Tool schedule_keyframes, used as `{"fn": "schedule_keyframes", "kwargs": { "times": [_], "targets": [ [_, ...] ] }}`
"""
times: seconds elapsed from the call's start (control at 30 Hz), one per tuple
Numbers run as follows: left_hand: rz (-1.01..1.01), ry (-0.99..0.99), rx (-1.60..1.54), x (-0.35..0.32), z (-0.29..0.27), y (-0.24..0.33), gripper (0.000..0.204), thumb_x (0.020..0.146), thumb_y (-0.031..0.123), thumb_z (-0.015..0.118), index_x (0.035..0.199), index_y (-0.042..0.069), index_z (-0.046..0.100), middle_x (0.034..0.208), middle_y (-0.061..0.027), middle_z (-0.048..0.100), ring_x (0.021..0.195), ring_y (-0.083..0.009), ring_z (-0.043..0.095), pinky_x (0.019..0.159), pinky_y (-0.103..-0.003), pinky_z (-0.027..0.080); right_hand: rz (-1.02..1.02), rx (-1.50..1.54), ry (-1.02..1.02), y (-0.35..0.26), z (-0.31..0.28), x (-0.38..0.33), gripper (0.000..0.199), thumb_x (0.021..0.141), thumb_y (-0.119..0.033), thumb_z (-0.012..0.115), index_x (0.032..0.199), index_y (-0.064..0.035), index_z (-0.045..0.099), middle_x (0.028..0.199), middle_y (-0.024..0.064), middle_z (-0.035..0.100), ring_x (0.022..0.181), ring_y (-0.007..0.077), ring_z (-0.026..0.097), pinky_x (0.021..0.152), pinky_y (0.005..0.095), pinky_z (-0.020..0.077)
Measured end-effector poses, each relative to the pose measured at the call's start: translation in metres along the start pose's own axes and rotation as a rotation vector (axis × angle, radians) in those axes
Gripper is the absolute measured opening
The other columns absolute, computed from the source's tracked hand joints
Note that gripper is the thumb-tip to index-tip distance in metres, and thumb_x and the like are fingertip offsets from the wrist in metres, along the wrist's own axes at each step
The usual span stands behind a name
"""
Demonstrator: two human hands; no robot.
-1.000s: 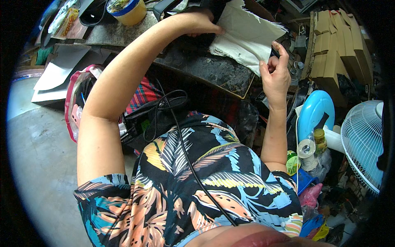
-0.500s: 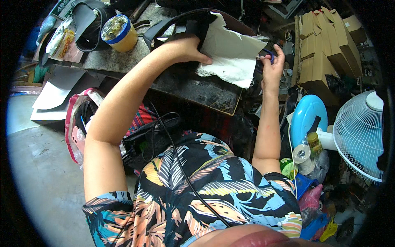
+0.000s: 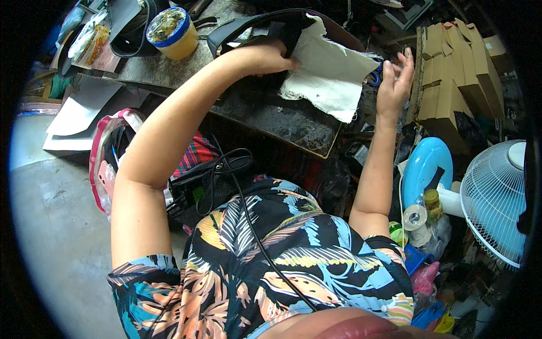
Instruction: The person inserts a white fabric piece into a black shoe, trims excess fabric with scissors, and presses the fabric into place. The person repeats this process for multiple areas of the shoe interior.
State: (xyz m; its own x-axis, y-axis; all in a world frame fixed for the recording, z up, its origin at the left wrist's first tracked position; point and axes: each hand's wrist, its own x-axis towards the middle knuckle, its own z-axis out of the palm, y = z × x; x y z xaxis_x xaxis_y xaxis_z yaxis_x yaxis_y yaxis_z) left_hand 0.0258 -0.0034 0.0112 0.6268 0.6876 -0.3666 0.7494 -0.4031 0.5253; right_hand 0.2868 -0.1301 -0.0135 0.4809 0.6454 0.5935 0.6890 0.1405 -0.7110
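Note:
A white cloth (image 3: 327, 70) with frayed edges lies against a curved black leather-like piece (image 3: 237, 33) on the workbench. My left hand (image 3: 265, 58) is closed at the cloth's left edge, thumb on the cloth. Its other fingers are partly hidden against the dark material. Off the cloth's right edge, my right hand (image 3: 395, 85) is raised with its fingers apart and nothing visible in it. Blue-handled scissors (image 3: 375, 74) sit between that hand and the cloth, their blades hidden.
A blue-rimmed tub (image 3: 174, 35) stands on the dark workbench (image 3: 276, 124) at the left. Cardboard boxes (image 3: 451, 85) are stacked at the far right, above a white fan (image 3: 497, 198) and a blue ring-shaped thing (image 3: 427, 172). A bag with pink trim (image 3: 99, 164) sits below the bench.
My right hand has moved right and come away from the blue scissor handles, its fingers opening. My left hand stays at the cloth. The whole view has shifted slightly.

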Motion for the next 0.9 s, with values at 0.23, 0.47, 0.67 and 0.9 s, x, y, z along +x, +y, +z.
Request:
{"fn": "schedule_keyframes", "kwargs": {
  "times": [0.23, 0.47, 0.67, 0.9],
  "targets": [
    [0.14, 0.029, 0.129, -0.003, 0.0, -0.001, 0.083, 0.07, 0.063, 0.076, 0.106, -0.011, 0.068, 0.097, -0.0305, 0.068, 0.092, -0.037, 0.069, 0.084, -0.04, 0.053, -0.329, -0.208, -0.246, -0.023, 0.021, 0.025, 0.048, 0.087, -0.015, 0.073, 0.132, -0.0174, 0.056, 0.083, 0.0034, 0.067, 0.077, 0.0185, 0.064, 0.077, 0.0367, 0.0521],
    [0.143, -0.007, 0.157, -0.011, 0.004, 0.0, 0.089, 0.07, 0.062, 0.078, 0.119, -0.01, 0.06, 0.113, -0.0326, 0.064, 0.105, -0.0401, 0.066, 0.093, -0.042, 0.05, 0.056, -0.217, -0.237, 0.014, 0.029, 0.043, 0.037, 0.092, -0.019, 0.071, 0.126, -0.0124, 0.059, 0.067, -0.0009, 0.065, 0.06, 0.0077, 0.055, 0.06, 0.0273, 0.0471],
    [0.234, 0.217, 0.24, -0.02, 0.013, -0.002, 0.084, 0.068, 0.057, 0.083, 0.122, -0.002, 0.054, 0.112, -0.0269, 0.066, 0.104, -0.0391, 0.065, 0.089, -0.043, 0.049, -0.312, -0.226, -0.067, -0.013, 0.005, 0.042, 0.041, 0.09, -0.015, 0.074, 0.127, -0.0097, 0.058, 0.078, 0.0014, 0.064, 0.071, 0.0091, 0.057, 0.066, 0.0277, 0.0493],
    [0.405, 0.25, 0.136, -0.004, 0.013, -0.018, 0.093, 0.064, 0.056, 0.086, 0.128, -0.001, 0.05, 0.113, -0.0262, 0.065, 0.104, -0.0399, 0.064, 0.09, -0.043, 0.05, -0.64, 0.206, -0.377, -0.076, 0.028, -0.026, 0.044, 0.093, -0.016, 0.066, 0.135, -0.0129, 0.054, 0.113, 0.0103, 0.07, 0.097, 0.0286, 0.068, 0.084, 0.0379, 0.0555]
  ]
}}
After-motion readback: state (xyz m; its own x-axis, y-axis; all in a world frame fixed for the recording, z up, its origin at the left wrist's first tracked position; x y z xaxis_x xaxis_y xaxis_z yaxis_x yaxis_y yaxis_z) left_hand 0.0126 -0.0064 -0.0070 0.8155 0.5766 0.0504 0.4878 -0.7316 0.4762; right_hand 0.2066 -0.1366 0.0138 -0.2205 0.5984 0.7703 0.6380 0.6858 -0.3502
